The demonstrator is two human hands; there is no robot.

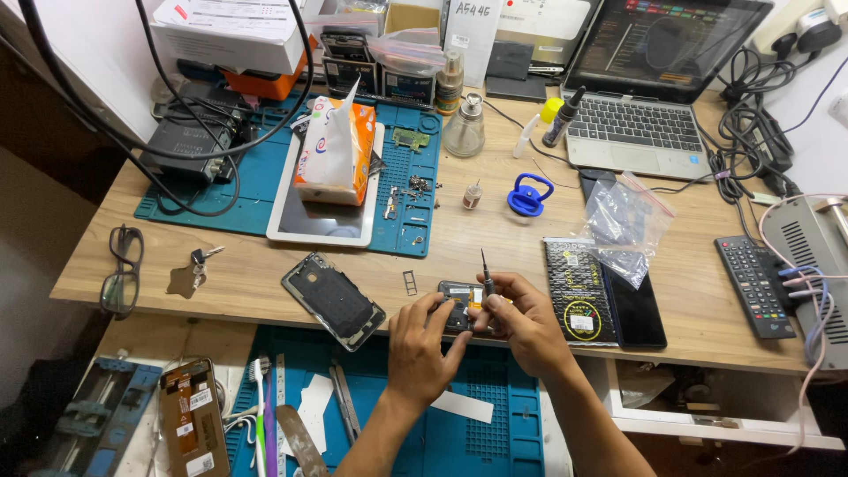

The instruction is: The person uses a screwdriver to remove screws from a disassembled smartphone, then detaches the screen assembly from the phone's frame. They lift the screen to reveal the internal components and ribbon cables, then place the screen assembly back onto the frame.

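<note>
- an opened phone (459, 305) is seen at the front edge of the wooden desk (495, 238), partly hidden behind both hands.
- the phone is steadied by the left hand (424, 344), whose fingers are curled against its near and left sides; the grip is loose rather than clenched.
- a small screwdriver (485, 274) is pinched upright between the fingertips of the right hand (523, 322), with its lower end set down on the phone; the hand is closed snugly round the handle.
- a detached dark back cover (334, 300) is laid at a slant just to the left of the phone, near the left hand but apart from it.
- a small sim tray (410, 283) is seen between the back cover and the phone.
- a black packet with a yellow round label (579, 291) is placed just right of the right hand, with a dark phone screen (638, 307) beside it and a clear plastic bag (625, 221) partly over both.
- a blue suction cup (530, 194) is set well behind the hands, near a small bottle (473, 195).
- a blue work mat (265, 177) at the back left is loaded with a tablet (322, 221), an orange tissue pack (336, 150) and loose screws (415, 187).
- a laptop (645, 88) is open at the back right, and a remote control (755, 284) is laid at the right edge.
- a pair of glasses (122, 269) is left at the far left corner.
</note>
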